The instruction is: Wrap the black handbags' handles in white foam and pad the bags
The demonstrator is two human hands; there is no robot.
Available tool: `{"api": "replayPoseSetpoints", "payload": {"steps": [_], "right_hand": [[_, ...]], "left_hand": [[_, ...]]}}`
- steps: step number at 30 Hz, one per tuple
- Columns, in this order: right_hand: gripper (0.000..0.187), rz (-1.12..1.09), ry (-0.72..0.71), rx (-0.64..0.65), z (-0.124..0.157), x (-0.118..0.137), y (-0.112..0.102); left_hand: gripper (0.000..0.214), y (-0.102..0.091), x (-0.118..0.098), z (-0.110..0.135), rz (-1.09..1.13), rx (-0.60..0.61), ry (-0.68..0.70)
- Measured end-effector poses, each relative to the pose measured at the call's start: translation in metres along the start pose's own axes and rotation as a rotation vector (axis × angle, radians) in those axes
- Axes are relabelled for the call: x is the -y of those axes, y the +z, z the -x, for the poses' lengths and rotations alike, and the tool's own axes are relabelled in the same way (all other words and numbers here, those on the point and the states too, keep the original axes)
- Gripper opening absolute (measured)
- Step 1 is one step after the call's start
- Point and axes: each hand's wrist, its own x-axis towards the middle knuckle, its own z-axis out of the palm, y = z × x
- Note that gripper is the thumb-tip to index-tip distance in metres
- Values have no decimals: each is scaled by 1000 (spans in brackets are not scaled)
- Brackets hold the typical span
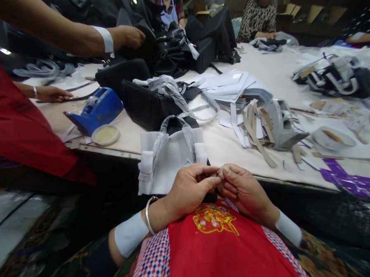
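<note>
My left hand (190, 190) and my right hand (242, 189) meet just above my red apron (221, 244), fingertips pinched together on something tiny that I cannot make out. Both wrists carry white bands, and a thin bangle circles the left one. Directly beyond my hands, a handbag wrapped in white paper (170, 158) with plastic-covered handles stands at the table's near edge (111, 151).
A blue tape dispenser (96, 110) and a round lid (106, 134) sit left. Black handbags (146, 103), white sheets (228, 88) and cardboard strips (259, 130) cover the middle. A co-worker's arm (74, 37) reaches over from the left; other people sit at the far side.
</note>
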Motion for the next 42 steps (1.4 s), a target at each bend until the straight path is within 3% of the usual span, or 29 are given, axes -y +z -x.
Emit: {"api": "replayPoseSetpoints", "payload": {"steps": [4, 9, 13, 20, 23, 28, 33, 38, 42], "right_hand": [[30, 21, -25, -7, -1, -3, 0], [32, 101, -75, -39, -1, -6, 1], [35, 138, -39, -69, -1, -7, 6], [40, 169, 216, -93, 7, 4, 6], [35, 122, 224, -67, 9, 8, 4], [29, 20, 108, -39, 7, 7, 2], [28, 20, 76, -36, 6, 0, -1], [29, 154, 15, -9, 9, 0, 0], [32, 381, -74, 29, 11, 0, -2]], "left_hand": [[17, -2, 6, 0, -357, -99, 272], [17, -4, 3, -2, -622, -107, 525], [17, -1, 1, -1, -839, -185, 585], [19, -14, -3, -2, -1080, -369, 657], [16, -19, -4, -4, -911, -359, 574], [14, -12, -3, 1, -415, -110, 234], [25, -14, -7, 5, -250, -18, 114], [42, -18, -9, 3, 174, 47, -275], [36, -16, -10, 3, 326, 95, -360]]}}
